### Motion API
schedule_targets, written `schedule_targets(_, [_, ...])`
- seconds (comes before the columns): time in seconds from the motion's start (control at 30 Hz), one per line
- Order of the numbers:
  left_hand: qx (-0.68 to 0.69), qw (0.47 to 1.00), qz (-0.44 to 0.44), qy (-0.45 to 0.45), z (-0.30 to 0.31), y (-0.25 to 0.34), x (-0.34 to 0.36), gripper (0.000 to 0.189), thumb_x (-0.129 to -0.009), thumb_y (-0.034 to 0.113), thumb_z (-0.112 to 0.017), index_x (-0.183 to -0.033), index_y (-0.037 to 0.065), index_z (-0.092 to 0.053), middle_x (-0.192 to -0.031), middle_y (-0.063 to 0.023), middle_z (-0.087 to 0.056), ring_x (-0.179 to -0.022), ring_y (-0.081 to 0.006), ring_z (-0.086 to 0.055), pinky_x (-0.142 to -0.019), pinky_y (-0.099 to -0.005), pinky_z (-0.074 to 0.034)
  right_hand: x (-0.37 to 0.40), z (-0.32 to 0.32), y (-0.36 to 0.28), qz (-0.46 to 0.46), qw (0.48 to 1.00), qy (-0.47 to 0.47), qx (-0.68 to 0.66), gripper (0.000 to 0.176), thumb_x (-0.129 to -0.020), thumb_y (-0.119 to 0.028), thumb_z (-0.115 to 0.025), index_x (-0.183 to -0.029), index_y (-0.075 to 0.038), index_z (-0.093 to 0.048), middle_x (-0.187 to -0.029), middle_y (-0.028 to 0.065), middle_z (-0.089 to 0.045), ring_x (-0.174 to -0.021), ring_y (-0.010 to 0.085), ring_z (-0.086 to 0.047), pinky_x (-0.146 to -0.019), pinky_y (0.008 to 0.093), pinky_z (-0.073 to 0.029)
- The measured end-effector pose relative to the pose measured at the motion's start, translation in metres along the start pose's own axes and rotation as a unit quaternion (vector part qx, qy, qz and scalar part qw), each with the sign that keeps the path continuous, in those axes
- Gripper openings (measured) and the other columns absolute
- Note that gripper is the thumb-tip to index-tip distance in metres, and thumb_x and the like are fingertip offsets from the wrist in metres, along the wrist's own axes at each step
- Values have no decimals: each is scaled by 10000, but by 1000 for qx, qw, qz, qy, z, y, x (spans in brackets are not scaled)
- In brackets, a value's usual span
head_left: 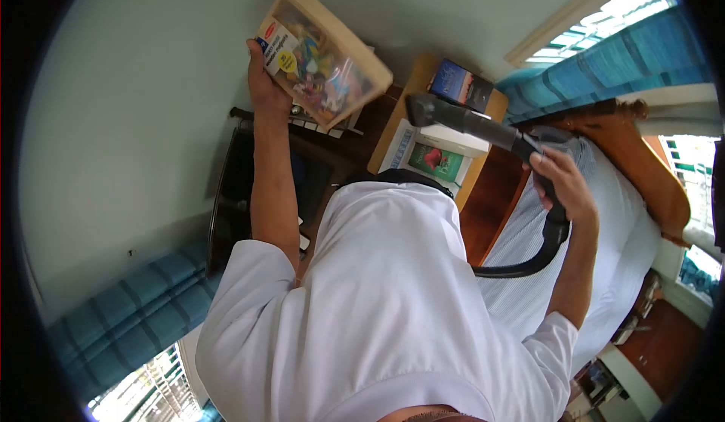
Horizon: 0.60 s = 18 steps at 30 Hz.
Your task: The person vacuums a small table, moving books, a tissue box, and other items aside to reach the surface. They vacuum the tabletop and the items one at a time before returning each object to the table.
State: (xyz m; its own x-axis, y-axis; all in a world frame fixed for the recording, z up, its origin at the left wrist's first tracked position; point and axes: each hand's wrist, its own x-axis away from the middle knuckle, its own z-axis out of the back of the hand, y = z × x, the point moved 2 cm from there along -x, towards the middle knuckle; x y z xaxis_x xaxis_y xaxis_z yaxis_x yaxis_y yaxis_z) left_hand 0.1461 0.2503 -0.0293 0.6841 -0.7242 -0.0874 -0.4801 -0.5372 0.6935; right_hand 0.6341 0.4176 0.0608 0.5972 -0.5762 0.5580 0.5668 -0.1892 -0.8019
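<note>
Left hand point(266, 82) grasps the box point(325, 59) by its end, held up and tilted above the table point(420, 71). Right hand point(563, 184) is clenched round the vacuum wand point(472, 123), nozzle over a book point(434, 161). Bed point(619, 218) just right.

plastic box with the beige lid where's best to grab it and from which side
Probably a short end, from below, as the left hand does at the labelled end: the plastic box is long, tilted and smooth-walled, and its overhanging beige lid gives the fingers a lip. The right hand grips the vacuum nozzle.
</note>
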Motion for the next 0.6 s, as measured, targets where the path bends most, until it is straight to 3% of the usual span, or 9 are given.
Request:
schedule_targets(0.07, [24, 990, 6, 137, -5, 4, 7, 491, -1100, 394, -495, -1395, 3, -525, -1351, -151, -636, -1253, -284, -623, -1040, -438, -550, 5, -6, 14, -4, 1000, 20, 16, 351, -1039, -378, -620, -1003, -29, -632, -563, -4, -495, -388, 61, -437, -368, 221, -344])
schedule_targets(0.17, [81, 988, 19, 132, 17, -11, 2, 408, -1087, 272, -524, -1373, -20, -524, -1370, -173, -617, -1277, -313, -607, -1060, -473, -536, 12, -17, 19, 51, 994, 37, -85, 272, -1018, -295, -664, -1015, -26, -618, -627, 5, -543, -459, 60, -494, -416, 222, -396])
schedule_targets(0.23, [129, 981, 48, 138, 16, -24, 4, 388, -1051, 199, -554, -1352, -44, -522, -1346, -189, -623, -1275, -334, -606, -1062, -506, -531, 16, -34, 15, 158, 979, 55, -113, 232, -977, -233, -699, -1033, -24, -614, -709, 14, -587, -550, 61, -548, -486, 224, -453])
schedule_targets(0.3, [99, 962, 137, 213, -8, -39, 16, 392, -1071, 160, -454, -1400, -49, -499, -1339, -189, -613, -1256, -337, -603, -1077, -493, -513, 19, -49, 11, 171, 980, 32, -96, 259, -909, -188, -725, -1075, -17, -625, -764, 23, -622, -616, 73, -582, -563, 243, -501])
schedule_targets(0.37, [92, 954, 169, 230, -34, -43, 28, 377, -1054, 170, -519, -1365, -44, -519, -1354, -189, -570, -1277, -325, -573, -1054, -470, -528, 20, -66, 13, 161, 984, 57, 45, 294, -895, -208, -750, -1096, -26, -637, -773, 55, -656, -641, 93, -612, -586, 289, -528])
schedule_targets(0.43, [-217, 933, 258, 129, -54, -44, 45, 367, -1021, 168, -607, -1331, -19, -547, -1327, -163, -567, -1263, -255, -571, -1011, -423, -549, 23, -103, -6, 281, 943, 119, 131, 336, -881, -259, -786, -1102, -44, -652, -805, 91, -704, -650, 160, -670, -610, 360, -563])
schedule_targets(0.47, [-460, 875, -18, -146, 14, -73, 43, 369, -998, 166, -663, -1315, 4, -567, -1230, -117, -610, -1179, -178, -606, -957, -380, -566, 21, -117, -9, 324, 916, 134, 195, 370, -876, -289, -799, -1121, -52, -655, -822, 95, -712, -668, 197, -690, -618, 378, -573])
schedule_targets(0.57, [-233, 970, 57, -31, 6, -97, 54, 378, -981, 179, -692, -1305, 19, -580, -1100, -95, -671, -1048, -156, -660, -945, -361, -577, 12, -146, -5, 376, 835, 184, 358, 442, -872, -345, -815, -1174, -66, -653, -869, 85, -730, -711, 269, -720, -615, 394, -586])
schedule_targets(0.6, [-232, 970, 61, -34, 9, -100, 53, 378, -981, 179, -692, -1305, 19, -580, -1100, -95, -671, -1048, -156, -660, -945, -361, -577, 8, -152, 2, 389, 823, 197, 364, 462, -861, -291, -836, -1205, -37, -662, -856, 124, -726, -705, 261, -724, -621, 354, -583])
